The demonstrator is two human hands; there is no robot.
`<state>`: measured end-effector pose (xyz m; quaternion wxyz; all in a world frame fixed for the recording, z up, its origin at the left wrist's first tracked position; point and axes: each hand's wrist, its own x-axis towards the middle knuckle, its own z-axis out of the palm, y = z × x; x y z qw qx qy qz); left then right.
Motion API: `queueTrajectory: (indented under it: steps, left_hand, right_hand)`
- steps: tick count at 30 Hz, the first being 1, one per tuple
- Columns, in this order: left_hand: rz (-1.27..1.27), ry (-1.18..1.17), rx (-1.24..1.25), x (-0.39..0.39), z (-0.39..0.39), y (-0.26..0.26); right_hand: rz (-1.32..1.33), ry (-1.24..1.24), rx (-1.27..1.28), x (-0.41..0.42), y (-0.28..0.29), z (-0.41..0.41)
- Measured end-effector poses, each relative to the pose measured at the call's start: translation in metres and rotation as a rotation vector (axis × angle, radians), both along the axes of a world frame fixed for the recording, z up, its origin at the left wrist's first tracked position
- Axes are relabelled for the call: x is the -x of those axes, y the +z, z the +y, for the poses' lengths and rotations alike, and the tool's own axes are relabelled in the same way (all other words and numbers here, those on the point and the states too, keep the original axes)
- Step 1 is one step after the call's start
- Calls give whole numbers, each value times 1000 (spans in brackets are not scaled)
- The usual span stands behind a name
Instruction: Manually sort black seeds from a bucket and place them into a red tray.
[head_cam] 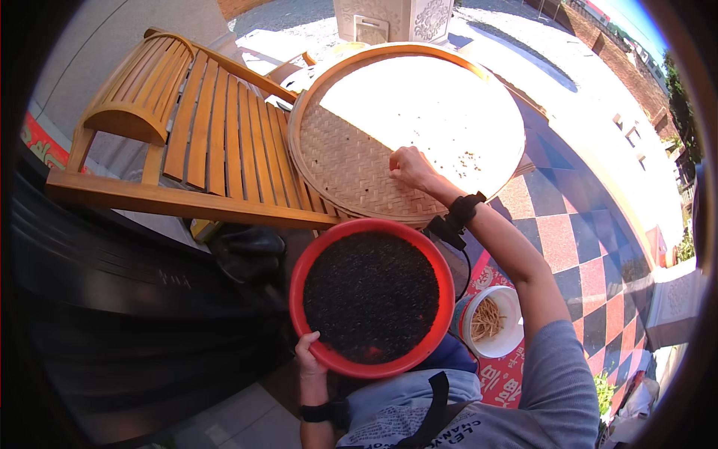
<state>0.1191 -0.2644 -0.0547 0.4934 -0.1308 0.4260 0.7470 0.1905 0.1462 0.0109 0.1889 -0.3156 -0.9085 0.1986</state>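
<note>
My left hand (309, 354) grips the rim of a round red plastic basin (446, 314) at its lower left, thumb over the edge. The basin rests at my lap and is full of small dark grains or beans (370, 292). Above it, my right hand (412, 167) is over a round woven bamboo tray (342, 163), fingers curled inward. Whether anything small is between those fingers cannot be seen. Small dark bits and a cluster of brownish bits (468, 163) are scattered on the tray, whose far part is washed out by sunlight.
A slatted wooden reclining chair (224, 134) supports the tray's left side. To the right of the basin, a white bucket (507, 337) holds dry straw-like stalks on a red printed mat (499, 381). Checkered floor tiles (561, 236) extend right; a black covering (140, 314) hangs at left.
</note>
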Motion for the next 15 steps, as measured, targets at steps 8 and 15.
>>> queueTrajectory:
  steps: [8, 15]
  left_hand:
    - [29, -23, 21, 2, 0, 1]
    - [78, -18, 19, -2, 5, 7]
  right_hand:
    - [-166, -35, -24, 21, -23, 13]
    - [-283, 45, 24, 22, -21, 17]
